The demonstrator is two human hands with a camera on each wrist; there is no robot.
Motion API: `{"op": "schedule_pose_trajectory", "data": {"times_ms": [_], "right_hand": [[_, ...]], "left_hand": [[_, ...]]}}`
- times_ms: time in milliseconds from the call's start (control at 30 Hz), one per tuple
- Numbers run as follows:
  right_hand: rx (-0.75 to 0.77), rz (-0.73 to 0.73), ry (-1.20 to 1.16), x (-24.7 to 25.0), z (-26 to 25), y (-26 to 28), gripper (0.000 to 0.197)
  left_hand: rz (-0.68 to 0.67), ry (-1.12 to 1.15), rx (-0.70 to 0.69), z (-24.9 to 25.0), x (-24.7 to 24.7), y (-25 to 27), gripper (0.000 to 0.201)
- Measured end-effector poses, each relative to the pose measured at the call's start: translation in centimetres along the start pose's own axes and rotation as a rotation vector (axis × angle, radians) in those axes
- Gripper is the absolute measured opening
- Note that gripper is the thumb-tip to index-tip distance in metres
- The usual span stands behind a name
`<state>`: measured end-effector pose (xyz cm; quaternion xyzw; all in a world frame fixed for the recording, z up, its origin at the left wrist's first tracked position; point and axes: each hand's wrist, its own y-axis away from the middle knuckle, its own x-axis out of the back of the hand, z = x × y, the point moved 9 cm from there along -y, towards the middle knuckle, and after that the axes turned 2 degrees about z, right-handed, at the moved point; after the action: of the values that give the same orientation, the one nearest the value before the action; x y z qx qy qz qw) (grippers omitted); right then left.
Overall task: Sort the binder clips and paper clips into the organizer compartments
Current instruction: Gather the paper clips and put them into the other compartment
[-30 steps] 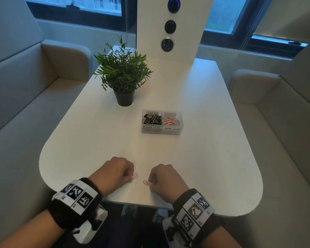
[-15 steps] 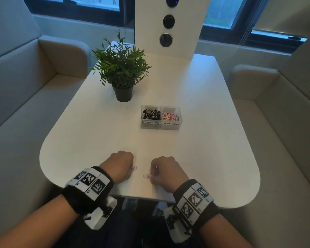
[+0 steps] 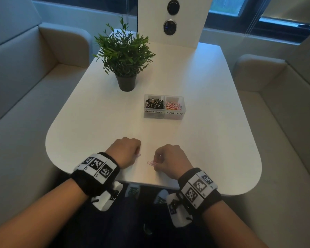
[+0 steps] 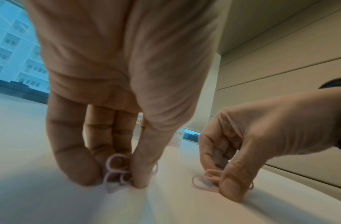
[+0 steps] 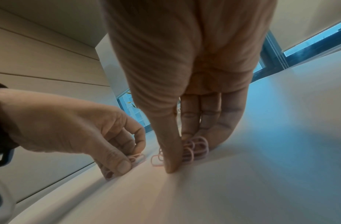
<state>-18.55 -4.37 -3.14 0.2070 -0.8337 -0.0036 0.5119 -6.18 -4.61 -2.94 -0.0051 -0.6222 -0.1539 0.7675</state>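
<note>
Paper clips: pink ones are the last loose items, in two small bunches at the near edge of the counter (image 3: 100, 122), well apart from the organizer.
Organizer (image 3: 164, 115): it stands in the middle of the counter, just in front of the potted plant (image 3: 124, 56). Its left compartment, labelled BINDER CLIPS, holds black binder clips (image 3: 154, 103); the right one, labelled PAPER CLIPS, holds pink paper clips (image 3: 173, 105).
Left hand (image 3: 124, 152): fingers and thumb curl down and pinch a small bunch of paper clips (image 4: 117, 171) against the counter.
Right hand (image 3: 170, 159): it grips its own bunch of paper clips (image 5: 192, 149) in the same way; one clip (image 3: 151, 163) sticks out to the left of the thumb, flat on the surface.
Step in hand, my judgement: gathering the last clips before carrying them to the right compartment.
How to do it well: close the fingertips under the wires, not only on top, because flat clips slide on a smooth counter. Take in the clip that sticks out before lifting. Lift slowly, carry low, and release above the right compartment only.
Risk: a loose clip may fall or go in with the binder clips.
Change from the earlier frame: both hands stay at the same place; the clip by the left hand is now almost hidden under the fingers.
</note>
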Motion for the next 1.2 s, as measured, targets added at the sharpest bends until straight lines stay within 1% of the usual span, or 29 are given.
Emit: {"op": "schedule_pose_trajectory", "data": {"times_ms": [133,200,267,400,500,600,667,700,767,833,867,933,1000,1033,1133,1200], "right_hand": [[-0.005,0.018,-0.074,0.7,0.4,-0.1,0.019],[-0.018,0.064,-0.101,1.8,0.9,-0.5,0.012],[-0.035,0.128,-0.125,3.1,1.5,-1.0,0.007],[-0.039,0.272,-0.244,6.5,2.1,-2.3,0.017],[-0.038,0.413,-0.272,10.0,2.2,-4.0,0.017],[-0.079,0.546,-0.307,13.2,3.0,-6.2,0.016],[-0.106,0.565,-0.277,13.9,3.6,-7.9,0.015],[-0.117,0.551,-0.260,13.8,4.0,-8.8,0.017],[-0.147,0.515,-0.256,13.2,4.7,-10.0,0.025],[-0.153,0.554,-0.261,13.0,5.3,-9.9,0.030],[-0.138,0.591,-0.251,13.0,5.4,-9.3,0.030],[-0.095,0.646,-0.249,12.9,5.4,-8.0,0.028],[-0.069,0.659,-0.247,12.3,5.6,-6.5,0.026],[-0.064,0.660,-0.243,12.1,5.8,-5.8,0.026],[-0.055,0.657,-0.243,11.4,6.3,-4.0,0.023],[-0.057,0.669,-0.245,11.3,6.5,-2.8,0.021]], "left_hand": [[0.009,0.058,0.008,-0.1,0.4,0.3,0.010],[-0.009,0.089,0.017,-0.2,0.5,0.3,0.008],[-0.015,0.113,0.014,-0.1,0.5,0.4,0.006],[-0.014,0.125,0.001,0.0,0.2,0.7,0.003],[-0.005,0.137,-0.006,-0.1,0.3,0.8,0.004],[-0.001,0.183,-0.010,-0.2,0.1,0.8,0.002],[0.017,0.217,-0.010,-0.4,0.0,0.9,0.006],[0.024,0.228,-0.011,-0.6,-0.1,1.0,0.007],[0.013,0.258,-0.009,-0.6,-0.2,1.2,0.005],[0.014,0.333,-0.015,-0.6,0.2,1.0,0.007],[0.052,0.366,-0.020,-0.4,1.0,0.5,0.010],[0.197,0.415,-0.014,-0.1,3.8,-1.3,0.012],[0.331,0.444,-0.020,1.0,7.1,-4.2,0.009],[0.370,0.445,-0.032,1.8,8.5,-5.9,0.009],[0.431,0.414,-0.044,4.3,11.9,-10.9,0.013],[0.396,0.356,-0.029,5.8,12.3,-13.6,0.014]]}}
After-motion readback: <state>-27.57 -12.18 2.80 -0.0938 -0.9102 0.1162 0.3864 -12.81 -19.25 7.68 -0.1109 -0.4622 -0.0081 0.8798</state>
